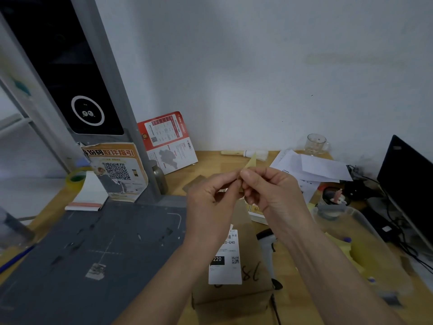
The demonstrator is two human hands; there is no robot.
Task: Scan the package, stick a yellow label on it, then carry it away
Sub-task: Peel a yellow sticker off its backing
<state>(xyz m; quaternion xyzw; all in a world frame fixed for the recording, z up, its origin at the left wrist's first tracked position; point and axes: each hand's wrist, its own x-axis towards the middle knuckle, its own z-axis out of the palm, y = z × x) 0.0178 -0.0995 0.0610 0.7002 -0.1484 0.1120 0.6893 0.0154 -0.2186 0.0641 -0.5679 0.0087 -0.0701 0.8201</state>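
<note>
While both hands meet above the counter (pixel 293 308), pinching one yellow label (pixel 251 162) between them: left hand (pixel 210 202) on its lower left edge, right hand (pixel 274 193) on the right, fingers (pixel 246 177) of each curled and pressed onto the paper, a free corner sticking up past the fingertips. Looks like the sticking step, with the label being peeled or readied; hard to say whether any backing is attached, since the hands hide most of it. Box (pixel 234 292) lying directly below the wrists, apart from the fingers, its white shipping slip (pixel 225 261) facing up with a handwritten number beside it. Scanner (pixel 267 245) resting on the counter just right of the box, untouched. Next move, probably: lowering the label sticky side down onto a bare patch of cardboard, clear of the slip's barcode, and pressing it flat before lifting the box with both hands.
</note>
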